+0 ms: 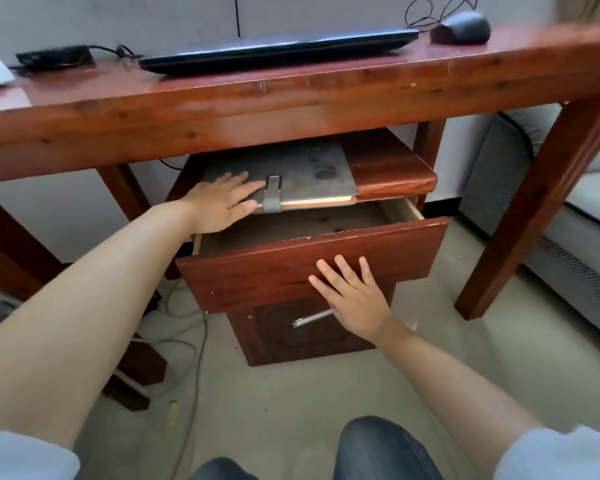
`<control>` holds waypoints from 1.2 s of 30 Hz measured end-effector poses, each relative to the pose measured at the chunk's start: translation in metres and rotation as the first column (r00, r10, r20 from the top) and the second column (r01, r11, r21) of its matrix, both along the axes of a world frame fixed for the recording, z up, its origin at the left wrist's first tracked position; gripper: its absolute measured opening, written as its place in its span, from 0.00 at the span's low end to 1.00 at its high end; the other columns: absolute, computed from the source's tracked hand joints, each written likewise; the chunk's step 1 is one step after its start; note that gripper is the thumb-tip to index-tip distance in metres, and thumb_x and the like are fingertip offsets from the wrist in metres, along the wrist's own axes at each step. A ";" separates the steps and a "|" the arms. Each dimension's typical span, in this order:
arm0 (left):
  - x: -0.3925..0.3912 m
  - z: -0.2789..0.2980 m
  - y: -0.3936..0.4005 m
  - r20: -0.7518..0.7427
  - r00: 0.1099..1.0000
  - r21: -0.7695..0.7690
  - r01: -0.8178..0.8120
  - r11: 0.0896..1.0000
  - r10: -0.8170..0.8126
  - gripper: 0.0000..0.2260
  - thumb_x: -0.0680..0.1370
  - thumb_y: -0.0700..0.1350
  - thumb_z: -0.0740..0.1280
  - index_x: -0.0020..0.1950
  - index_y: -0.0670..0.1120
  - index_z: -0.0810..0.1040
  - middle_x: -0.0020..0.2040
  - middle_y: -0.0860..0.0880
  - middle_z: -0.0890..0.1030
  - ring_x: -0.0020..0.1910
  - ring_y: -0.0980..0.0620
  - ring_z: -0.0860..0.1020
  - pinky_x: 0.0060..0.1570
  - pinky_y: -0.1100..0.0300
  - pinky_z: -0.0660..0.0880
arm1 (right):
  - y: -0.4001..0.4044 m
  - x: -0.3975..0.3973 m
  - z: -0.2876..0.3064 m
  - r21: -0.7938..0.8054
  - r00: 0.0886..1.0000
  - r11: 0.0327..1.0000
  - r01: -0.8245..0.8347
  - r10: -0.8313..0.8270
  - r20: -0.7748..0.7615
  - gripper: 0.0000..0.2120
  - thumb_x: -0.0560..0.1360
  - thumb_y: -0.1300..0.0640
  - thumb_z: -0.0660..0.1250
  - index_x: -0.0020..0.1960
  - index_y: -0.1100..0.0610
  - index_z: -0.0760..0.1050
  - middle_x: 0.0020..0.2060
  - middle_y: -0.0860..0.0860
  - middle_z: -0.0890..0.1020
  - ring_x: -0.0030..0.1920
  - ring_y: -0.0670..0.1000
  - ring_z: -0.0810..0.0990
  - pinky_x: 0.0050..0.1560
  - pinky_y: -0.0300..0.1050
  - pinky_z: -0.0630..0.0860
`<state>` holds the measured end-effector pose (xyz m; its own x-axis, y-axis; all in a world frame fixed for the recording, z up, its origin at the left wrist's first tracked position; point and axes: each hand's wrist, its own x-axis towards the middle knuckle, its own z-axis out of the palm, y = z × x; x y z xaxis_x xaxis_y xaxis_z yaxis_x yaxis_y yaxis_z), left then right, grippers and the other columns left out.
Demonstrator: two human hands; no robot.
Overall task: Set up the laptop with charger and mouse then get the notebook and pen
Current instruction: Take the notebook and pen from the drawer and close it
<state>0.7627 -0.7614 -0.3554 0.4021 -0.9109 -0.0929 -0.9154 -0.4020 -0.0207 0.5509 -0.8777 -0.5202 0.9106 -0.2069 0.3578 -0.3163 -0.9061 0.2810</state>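
Head view: grey felt-covered notebook with strap clasp lies atop the small cabinet, left hand flat on its corner. Stiff, light; pinch its overhanging edge. Right hand, fingers spread, tucks a silver pen against the drawer front.

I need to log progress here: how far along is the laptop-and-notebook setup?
Partly done: the laptop, still closed, the mouse and the charger sit on the desk. In hand: the left hand rests on the notebook atop the cabinet; the right hand holds a pen against the open drawer. Left: bringing both up.
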 end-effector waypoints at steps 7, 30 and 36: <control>0.004 0.001 -0.003 0.005 1.000 0.028 -0.016 0.999 0.015 0.21 0.81 0.54 0.46 0.74 0.56 0.48 0.78 0.49 0.47 0.76 0.47 0.45 0.73 0.44 0.46 | -0.002 0.011 -0.001 -0.121 0.984 0.979 -0.163 0.169 0.047 0.33 0.57 0.50 0.78 0.61 0.50 0.75 0.61 0.47 0.80 0.60 0.50 0.79 0.61 0.56 0.71; 0.019 0.001 0.001 -0.125 0.992 -0.038 0.001 0.999 -0.006 0.19 0.82 0.50 0.43 0.73 0.58 0.51 0.77 0.54 0.49 0.76 0.52 0.46 0.73 0.45 0.43 | -0.028 0.049 0.027 0.040 0.983 0.987 -0.158 0.161 -0.083 0.29 0.65 0.52 0.72 0.66 0.53 0.71 0.69 0.48 0.71 0.69 0.50 0.69 0.71 0.52 0.62; 0.017 -0.004 -0.001 -0.112 0.994 -0.085 -0.022 0.996 0.013 0.19 0.82 0.50 0.43 0.73 0.57 0.52 0.77 0.54 0.49 0.76 0.52 0.47 0.73 0.45 0.44 | -0.044 0.069 0.019 0.277 0.984 0.956 -0.100 0.135 -0.114 0.24 0.79 0.57 0.54 0.74 0.55 0.53 0.76 0.46 0.46 0.76 0.49 0.42 0.71 0.50 0.32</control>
